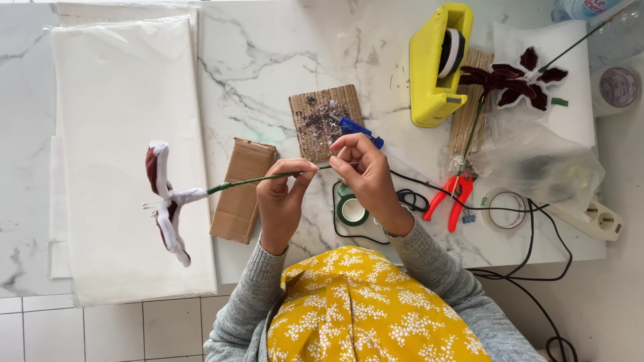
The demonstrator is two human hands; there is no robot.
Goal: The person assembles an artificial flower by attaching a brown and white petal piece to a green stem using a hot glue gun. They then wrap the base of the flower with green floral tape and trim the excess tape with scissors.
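Observation:
My left hand [282, 198] pinches the green wrapped stem [248, 181] of an artificial flower. The flower's dark red and white petals [164, 201] hang out to the left over white sheets. My right hand [362, 171] grips the stem's right end with its fingertips, close to the left hand. A roll of green floral tape [351, 210] lies on the table just under my right wrist.
A yellow tape dispenser [436, 64] stands at the back. A finished dark red flower [513, 80] lies at the right. A blue glue gun [355, 127] rests on a cardboard pad [325, 121]. Red pliers [453, 198], black cable, a power strip [597, 218] and folded cardboard [241, 191] lie about.

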